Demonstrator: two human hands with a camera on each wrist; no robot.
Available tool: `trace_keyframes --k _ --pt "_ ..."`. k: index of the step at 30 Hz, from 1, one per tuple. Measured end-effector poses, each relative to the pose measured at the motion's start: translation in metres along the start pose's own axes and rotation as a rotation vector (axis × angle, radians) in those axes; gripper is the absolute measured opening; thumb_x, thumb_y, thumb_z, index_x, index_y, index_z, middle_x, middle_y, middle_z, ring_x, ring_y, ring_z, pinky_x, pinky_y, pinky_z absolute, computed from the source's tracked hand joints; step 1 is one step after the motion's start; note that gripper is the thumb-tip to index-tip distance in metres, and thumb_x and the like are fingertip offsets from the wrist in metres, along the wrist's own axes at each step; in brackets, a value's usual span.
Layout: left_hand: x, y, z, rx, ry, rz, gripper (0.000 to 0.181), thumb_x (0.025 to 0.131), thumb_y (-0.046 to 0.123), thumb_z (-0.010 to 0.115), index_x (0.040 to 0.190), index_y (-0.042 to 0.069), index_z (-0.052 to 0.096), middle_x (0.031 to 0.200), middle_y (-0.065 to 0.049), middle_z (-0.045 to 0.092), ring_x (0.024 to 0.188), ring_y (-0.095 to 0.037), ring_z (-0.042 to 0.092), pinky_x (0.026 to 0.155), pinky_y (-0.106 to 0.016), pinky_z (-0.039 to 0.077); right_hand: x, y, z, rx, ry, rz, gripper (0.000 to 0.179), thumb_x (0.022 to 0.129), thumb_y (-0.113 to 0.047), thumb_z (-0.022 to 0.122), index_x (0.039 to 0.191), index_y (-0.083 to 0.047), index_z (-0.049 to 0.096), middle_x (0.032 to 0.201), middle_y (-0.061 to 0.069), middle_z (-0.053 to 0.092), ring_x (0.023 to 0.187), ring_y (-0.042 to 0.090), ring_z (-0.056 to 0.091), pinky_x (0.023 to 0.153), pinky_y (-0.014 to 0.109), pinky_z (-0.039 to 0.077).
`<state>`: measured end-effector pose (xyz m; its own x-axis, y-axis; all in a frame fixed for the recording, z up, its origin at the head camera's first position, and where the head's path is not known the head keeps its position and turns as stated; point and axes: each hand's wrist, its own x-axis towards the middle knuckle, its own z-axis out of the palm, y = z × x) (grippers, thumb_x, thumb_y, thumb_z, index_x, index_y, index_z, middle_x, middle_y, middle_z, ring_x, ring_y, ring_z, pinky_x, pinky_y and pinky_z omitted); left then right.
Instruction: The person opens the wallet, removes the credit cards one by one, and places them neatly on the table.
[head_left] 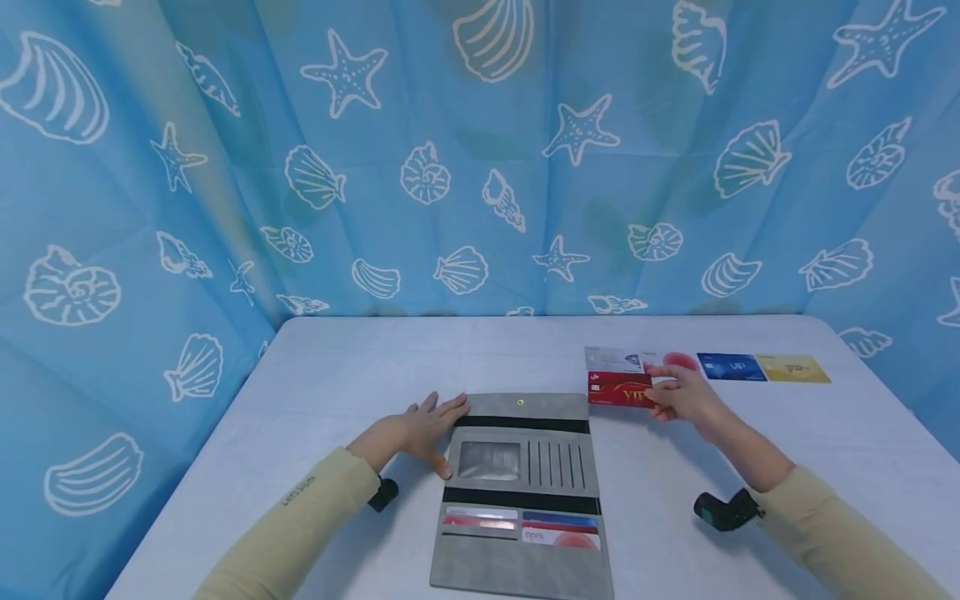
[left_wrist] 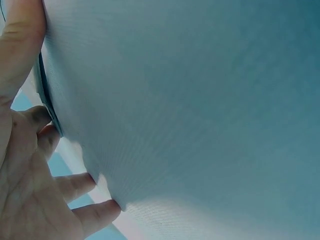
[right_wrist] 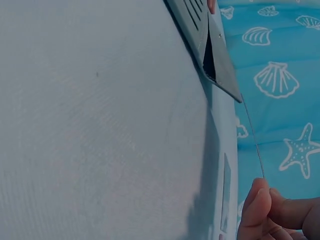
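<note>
My right hand (head_left: 684, 396) pinches a red VIP card (head_left: 618, 388) between thumb and fingers, by its right end. In the right wrist view the card (right_wrist: 254, 130) appears edge-on, as a thin line between the fingertips and the wallet's corner. A grey wallet (head_left: 517, 571) lies unfolded on the table, its upper right corner close to the card. Spread along the wallet's upper left edge, the fingers of my left hand (head_left: 422, 432) rest with nothing gripped. Cards (head_left: 480, 521) fill the lower left pocket, and more cards (head_left: 561, 537) sit in the lower right one.
A silver card (head_left: 609, 358), a white card with a red circle (head_left: 678, 361), a blue VIP card (head_left: 731, 367) and a gold card (head_left: 795, 368) lie in a row at the back right of the white table (head_left: 360, 358). Behind hangs a blue seashell curtain (head_left: 420, 108).
</note>
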<state>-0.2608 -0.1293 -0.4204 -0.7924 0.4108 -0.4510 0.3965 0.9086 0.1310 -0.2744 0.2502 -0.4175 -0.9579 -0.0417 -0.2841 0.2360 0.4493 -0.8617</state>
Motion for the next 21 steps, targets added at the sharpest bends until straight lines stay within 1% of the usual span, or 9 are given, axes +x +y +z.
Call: trace_keyframes --k 7,13,18,21 --pt "-0.001 0.0 0.0 -0.006 -0.001 -0.002 0.105 0.068 0.043 0.076 0.148 0.019 0.012 0.155 0.002 0.005 0.14 -0.033 0.002 0.111 -0.052 0.012 0.008 0.003 0.002 0.005 0.024 0.034 0.054 0.093 -0.013 0.052 0.136 0.007 0.026 0.114 0.029 0.05 0.063 0.015 0.061 0.063 0.024 0.053" --pt "-0.001 0.0 0.0 -0.002 0.004 0.004 0.104 0.069 0.042 0.076 0.148 0.018 0.013 0.155 0.002 0.005 0.14 -0.034 0.003 0.11 -0.053 0.013 0.014 0.003 0.003 0.004 0.027 0.071 0.053 0.093 -0.013 0.053 0.135 0.007 0.028 0.11 0.027 0.051 0.06 0.015 0.061 0.061 0.023 0.053" --pt "-0.002 0.0 0.0 -0.002 0.005 0.006 0.104 0.069 0.042 0.076 0.148 0.018 0.013 0.155 0.002 0.005 0.14 -0.034 0.003 0.11 -0.053 0.013 0.021 0.004 0.005 -0.015 0.028 0.108 0.055 0.091 -0.013 0.055 0.135 0.007 0.028 0.122 0.031 0.042 0.057 0.015 0.06 0.06 0.023 0.052" --pt "-0.002 0.0 0.0 -0.006 0.002 0.006 0.104 0.069 0.042 0.076 0.148 0.018 0.013 0.155 0.002 0.005 0.14 -0.034 0.003 0.11 -0.053 0.012 0.026 0.004 0.007 -0.047 0.05 0.128 0.057 0.089 -0.012 0.058 0.135 0.007 0.028 0.127 0.033 0.036 0.055 0.015 0.059 0.059 0.023 0.052"
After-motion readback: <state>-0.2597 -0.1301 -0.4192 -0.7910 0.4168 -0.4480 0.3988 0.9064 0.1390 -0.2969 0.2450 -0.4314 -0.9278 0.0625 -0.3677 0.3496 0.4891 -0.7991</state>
